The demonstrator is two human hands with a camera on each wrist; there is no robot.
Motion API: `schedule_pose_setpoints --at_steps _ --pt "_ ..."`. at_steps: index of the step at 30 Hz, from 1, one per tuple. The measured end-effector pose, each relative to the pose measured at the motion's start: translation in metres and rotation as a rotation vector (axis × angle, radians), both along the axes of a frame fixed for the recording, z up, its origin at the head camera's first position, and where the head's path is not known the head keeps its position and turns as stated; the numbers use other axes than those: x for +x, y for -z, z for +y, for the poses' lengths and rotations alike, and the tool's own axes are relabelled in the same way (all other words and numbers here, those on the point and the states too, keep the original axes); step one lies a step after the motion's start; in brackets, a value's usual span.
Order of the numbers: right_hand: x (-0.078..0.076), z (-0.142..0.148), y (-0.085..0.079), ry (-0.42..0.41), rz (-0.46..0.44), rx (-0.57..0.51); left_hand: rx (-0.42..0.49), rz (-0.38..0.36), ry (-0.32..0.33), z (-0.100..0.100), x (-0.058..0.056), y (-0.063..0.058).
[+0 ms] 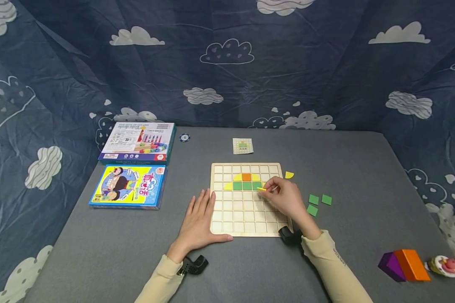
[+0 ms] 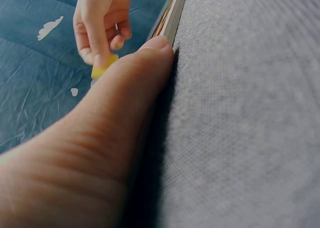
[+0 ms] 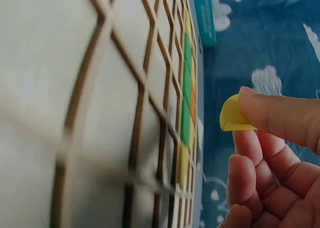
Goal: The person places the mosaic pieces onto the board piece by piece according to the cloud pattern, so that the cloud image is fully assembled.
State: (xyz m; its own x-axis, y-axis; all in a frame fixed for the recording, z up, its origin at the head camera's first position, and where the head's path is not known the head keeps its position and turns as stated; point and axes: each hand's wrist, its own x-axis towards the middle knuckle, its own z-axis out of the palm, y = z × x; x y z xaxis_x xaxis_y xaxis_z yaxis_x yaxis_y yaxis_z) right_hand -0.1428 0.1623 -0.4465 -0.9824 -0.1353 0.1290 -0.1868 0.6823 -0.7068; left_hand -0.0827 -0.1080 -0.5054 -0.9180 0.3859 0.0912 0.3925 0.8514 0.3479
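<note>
A yellow quarter-round tile is pinched between the thumb and fingertip of my right hand, over the right part of the wooden grid board. Spread along the board's left edge, my left hand has straight fingers, with its thumb at the front left corner. In the board's upper rows sit an orange square, a row of green squares and several yellow quarter-round tiles. Another yellow quarter-round tile lies just right of the board.
Three green squares lie right of the board. A small pattern card is behind it. Two boxes and a round chip are at the left. An orange block, a purple block and a figurine stand front right.
</note>
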Motion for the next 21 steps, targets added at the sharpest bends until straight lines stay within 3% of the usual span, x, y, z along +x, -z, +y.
schedule_pose_setpoints --at_steps 9,21 --pt "-0.005 -0.031 0.003 -0.079 -0.064 -0.045 -0.015 -0.007 -0.006 0.001 0.000 0.000" --pt "-0.008 -0.061 0.003 -0.102 -0.125 -0.068 -0.016 0.013 -0.005 0.001 0.000 0.000"
